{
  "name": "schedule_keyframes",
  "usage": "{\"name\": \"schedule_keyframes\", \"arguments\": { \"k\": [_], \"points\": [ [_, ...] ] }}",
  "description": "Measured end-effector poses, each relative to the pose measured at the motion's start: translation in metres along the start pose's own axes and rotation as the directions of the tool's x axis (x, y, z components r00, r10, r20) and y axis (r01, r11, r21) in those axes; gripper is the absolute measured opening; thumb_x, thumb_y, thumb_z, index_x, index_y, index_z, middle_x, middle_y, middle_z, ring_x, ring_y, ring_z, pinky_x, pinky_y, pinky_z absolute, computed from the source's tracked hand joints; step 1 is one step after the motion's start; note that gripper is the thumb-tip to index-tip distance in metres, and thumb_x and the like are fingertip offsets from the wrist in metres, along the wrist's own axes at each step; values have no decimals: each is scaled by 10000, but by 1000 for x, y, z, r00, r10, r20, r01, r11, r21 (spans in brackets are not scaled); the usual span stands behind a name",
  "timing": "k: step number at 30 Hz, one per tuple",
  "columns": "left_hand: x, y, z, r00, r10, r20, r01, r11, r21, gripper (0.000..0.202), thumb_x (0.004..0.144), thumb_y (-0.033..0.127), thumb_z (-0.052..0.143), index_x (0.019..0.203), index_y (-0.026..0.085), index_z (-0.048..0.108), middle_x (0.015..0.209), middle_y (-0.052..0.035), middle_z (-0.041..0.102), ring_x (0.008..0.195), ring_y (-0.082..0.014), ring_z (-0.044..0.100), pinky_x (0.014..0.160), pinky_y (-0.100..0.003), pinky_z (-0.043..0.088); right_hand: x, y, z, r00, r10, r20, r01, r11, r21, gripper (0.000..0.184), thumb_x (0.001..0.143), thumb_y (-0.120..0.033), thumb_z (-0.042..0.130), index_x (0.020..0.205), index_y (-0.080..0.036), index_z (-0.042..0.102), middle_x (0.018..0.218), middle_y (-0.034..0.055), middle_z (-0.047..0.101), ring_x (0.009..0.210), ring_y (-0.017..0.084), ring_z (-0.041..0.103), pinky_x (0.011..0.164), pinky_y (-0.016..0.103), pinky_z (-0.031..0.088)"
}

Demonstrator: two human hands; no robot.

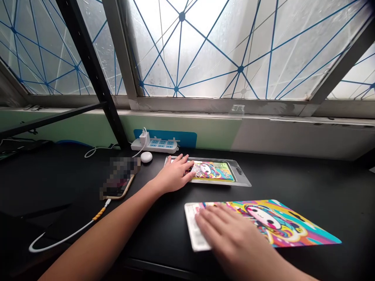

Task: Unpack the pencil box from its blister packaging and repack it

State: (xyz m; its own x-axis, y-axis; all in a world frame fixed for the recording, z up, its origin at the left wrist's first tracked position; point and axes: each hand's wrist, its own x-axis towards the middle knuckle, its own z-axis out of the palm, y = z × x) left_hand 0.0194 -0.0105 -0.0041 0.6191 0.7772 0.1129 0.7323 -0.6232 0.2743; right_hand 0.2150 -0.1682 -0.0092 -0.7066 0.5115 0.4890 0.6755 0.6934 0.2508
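My left hand [177,173] rests with fingers spread on the left end of a clear plastic package [241,177], which has a colourful cartoon card inside. Nearer to me, my right hand [231,234] lies flat, fingers stretched out, over the left part of a bright printed sheet [293,226]. That sheet carries a cartoon figure in pink, yellow and turquoise, with a white strip at its left end. Part of the print is hidden under my right hand, which looks slightly blurred.
A phone [120,181] with a white charging cable [64,240] lies to the left. Behind it are a small round white case [146,157] and a power strip [158,145]. A black metal frame [96,74] rises at the left, before the patterned window [205,50]. Everything stands on a black desk [322,183].
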Motion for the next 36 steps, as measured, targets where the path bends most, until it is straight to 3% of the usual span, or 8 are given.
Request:
{"name": "schedule_keyframes", "arguments": {
  "k": [2, 6, 11, 18, 24, 28, 32, 36],
  "points": [
    [-2, 3, 4, 999, 12, -35, -12, 1000, -12, 474, 1039, 464, 422, 1446, 237, 513, 1631, -135, 346, 1531, -347, 245, 1178, -686, 195, 8, -20, 17, 996, -43, 78, 38, 998, 57, 377, 960, -276, 507, 1218, -80, 699, 1218, 178, 734, 1035, 351, 723, 870, 473, 595],
    [-4, 9, 9, 997, 41, -59, -43, 998, -41, 425, 1038, 402, 449, 1424, 246, 536, 1602, -117, 408, 1516, -339, 291, 1174, -688, 221, 31, -17, 44, 968, -5, 253, -56, 970, 236, 723, 944, -559, 557, 1413, -9, 550, 1437, 268, 558, 1294, 429, 561, 1043, 538, 500],
    [-4, 11, 10, 994, 80, -76, -82, 997, -16, 404, 1040, 375, 452, 1413, 255, 549, 1561, -94, 477, 1490, -338, 347, 1168, -662, 269, 47, 10, 49, 916, -18, 402, -209, 832, 515, 647, 997, -456, 484, 1528, -92, 427, 1573, 180, 437, 1486, 324, 334, 1228, 485, 285],
    [-3, 10, 12, 986, 139, -90, -132, 987, 87, 425, 1059, 408, 412, 1424, 234, 542, 1545, -105, 497, 1461, -338, 395, 1134, -608, 330, 40, 18, 48, 912, -35, 409, -250, 743, 621, 619, 991, -434, 503, 1519, -117, 445, 1569, 150, 453, 1477, 298, 348, 1245, 449, 244],
    [-3, 11, 11, 984, 155, -85, -145, 983, 116, 432, 1063, 423, 398, 1423, 234, 543, 1546, -104, 496, 1455, -339, 400, 1116, -590, 346, 38, 22, 52, 944, -42, 327, -187, 747, 638, 497, 964, -363, 553, 1393, -114, 567, 1417, 140, 602, 1328, 291, 511, 1149, 426, 385],
    [-3, 10, 10, 986, 146, -86, -137, 985, 104, 436, 1061, 433, 397, 1426, 242, 539, 1545, -97, 498, 1449, -337, 410, 1120, -594, 338, 41, 22, 55, 996, 11, 83, -60, 781, 621, 206, 956, -187, 499, 980, -153, 701, 1012, 78, 742, 927, 202, 656, 884, 350, 517],
    [-3, 10, 10, 987, 146, -69, -138, 984, 110, 445, 1063, 418, 385, 1442, 226, 519, 1550, -110, 489, 1458, -338, 395, 1122, -595, 333, 45, 50, 49, 988, 85, -128, -19, 893, 450, 152, 956, -171, 523, 927, -170, 672, 907, 70, 729, 846, 202, 636, 816, 362, 501],
    [-3, 11, 9, 988, 136, -69, -128, 986, 103, 450, 1060, 447, 383, 1435, 238, 520, 1543, -109, 498, 1453, -337, 402, 1125, -587, 333, 38, 110, 48, 956, 279, 89, -290, 946, 146, 234, 999, -299, 478, 929, -176, 665, 900, 98, 691, 824, 247, 621, 737, 391, 498]
  ]
}}
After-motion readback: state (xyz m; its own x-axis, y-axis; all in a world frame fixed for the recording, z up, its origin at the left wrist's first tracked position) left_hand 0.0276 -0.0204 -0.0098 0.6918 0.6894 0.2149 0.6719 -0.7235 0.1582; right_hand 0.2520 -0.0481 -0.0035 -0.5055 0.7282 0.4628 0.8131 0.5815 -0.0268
